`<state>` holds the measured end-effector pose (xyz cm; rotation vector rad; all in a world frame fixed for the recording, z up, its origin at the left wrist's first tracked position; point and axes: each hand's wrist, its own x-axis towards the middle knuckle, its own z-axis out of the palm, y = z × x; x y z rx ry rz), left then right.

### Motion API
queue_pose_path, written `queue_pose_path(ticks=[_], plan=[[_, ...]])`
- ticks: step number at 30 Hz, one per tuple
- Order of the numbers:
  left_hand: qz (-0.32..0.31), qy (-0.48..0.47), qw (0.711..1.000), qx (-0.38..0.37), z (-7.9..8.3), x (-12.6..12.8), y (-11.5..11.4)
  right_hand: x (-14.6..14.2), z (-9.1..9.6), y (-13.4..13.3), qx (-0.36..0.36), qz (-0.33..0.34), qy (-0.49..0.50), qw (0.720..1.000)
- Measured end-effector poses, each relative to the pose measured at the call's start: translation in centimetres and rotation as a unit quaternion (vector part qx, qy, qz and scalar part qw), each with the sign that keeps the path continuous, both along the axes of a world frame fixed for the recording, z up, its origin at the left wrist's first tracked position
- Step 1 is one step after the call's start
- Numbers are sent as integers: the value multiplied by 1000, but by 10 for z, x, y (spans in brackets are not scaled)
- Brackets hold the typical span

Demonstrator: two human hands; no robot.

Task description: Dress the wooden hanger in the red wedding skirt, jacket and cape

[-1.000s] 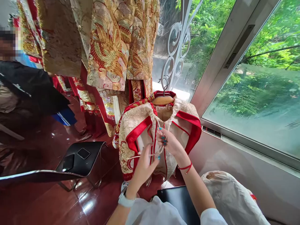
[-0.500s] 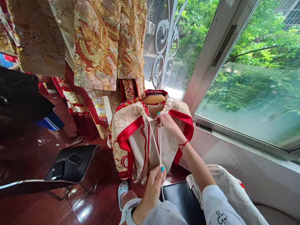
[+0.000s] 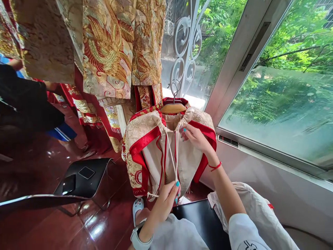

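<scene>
A cream garment with red trim and gold embroidery hangs on a wooden hanger in front of me. Two cream drawcords run down from its gathered neckline and meet in my left hand, which is closed round them below. A short length of cord pokes out to the left of that hand. My right hand is beside the right side of the gathered neckline, fingers slightly apart and a little blurred. I see nothing held in it; whether its fingertips touch the fabric is unclear.
Embroidered gold and red garments hang at upper left. A black chair with a phone stands at left, a person in dark clothes behind it. White cloth lies by a black seat. A window is at right.
My right hand has let go of the cord and shifted right beside the neckline. My left hand still grips the cords, slightly further left; a cord end now shows left of it.
</scene>
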<state>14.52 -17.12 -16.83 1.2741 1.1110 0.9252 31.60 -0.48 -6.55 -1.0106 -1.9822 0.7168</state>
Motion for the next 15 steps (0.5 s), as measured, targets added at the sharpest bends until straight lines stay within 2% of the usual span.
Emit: queue_pose_path(ticks=[3, 6, 10, 12, 15], plan=[[-23, -2, 1000, -2, 10, -12, 5, 4, -11, -12, 160, -26, -106, 981], [-58, -34, 998, -11, 19, -24, 11, 0, -23, -17, 243, -5, -182, 953], [-81, -90, 992, -42, 17, -27, 19, -7, -25, -16, 273, -17, -166, 947], [-79, -114, 988, -63, 10, -25, 23, -10, -23, -16, 272, 8, -150, 950], [-42, -125, 988, -77, -1, -23, 29, -14, -22, -15, 248, 59, -136, 957]])
